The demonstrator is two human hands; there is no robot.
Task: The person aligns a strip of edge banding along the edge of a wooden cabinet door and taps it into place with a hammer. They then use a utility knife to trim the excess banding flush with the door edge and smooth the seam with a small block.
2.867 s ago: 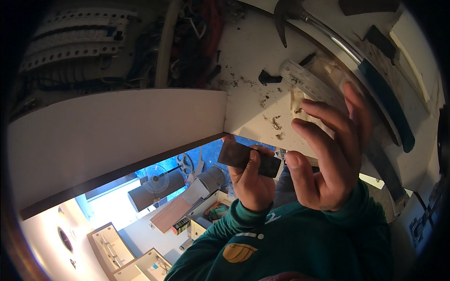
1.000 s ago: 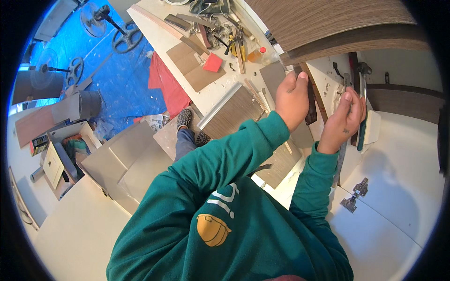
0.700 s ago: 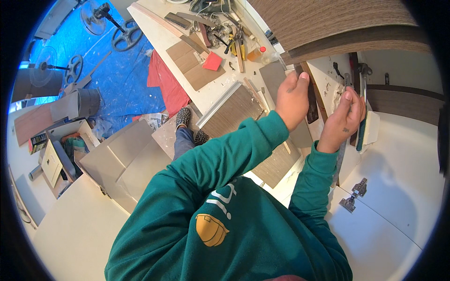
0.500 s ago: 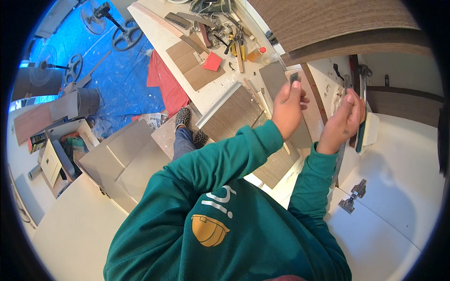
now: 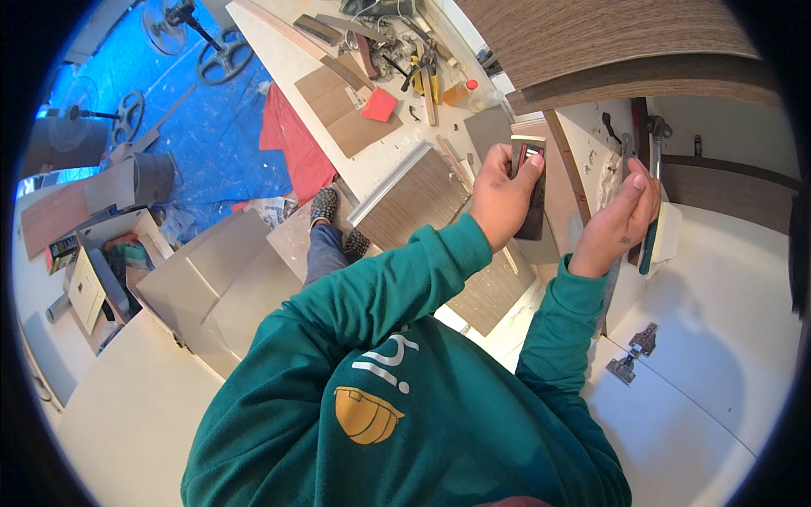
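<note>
In my left hand [image 5: 503,194] is a dark rectangular block [image 5: 530,211], thumb on its upper part, where a red and silvery detail shows. My right hand [image 5: 617,220] is closed, fingers curled beside the cabinet's inner edge, their contents hidden. Just behind it a hammer [image 5: 656,148] with a green grip stands along a white panel, next to a grey strip-shaped tool [image 5: 627,145]. A dark wood-grain panel [image 5: 617,34] overhangs both hands.
A cluttered worktop [image 5: 363,156] holds offcuts, pliers, cardboard [image 5: 325,110] and a bottle [image 5: 460,93]. Fans [image 5: 224,63] stand on blue sheeting [image 5: 203,135]. A box [image 5: 101,296], loose panels [image 5: 194,279] and my feet are at left. A hinged white door [image 5: 684,397] is lower right.
The view has swung from inside the cabinet to the wider room. Lately my left hand has drawn the block slightly left, exposing more of its face; my right hand has barely moved.
</note>
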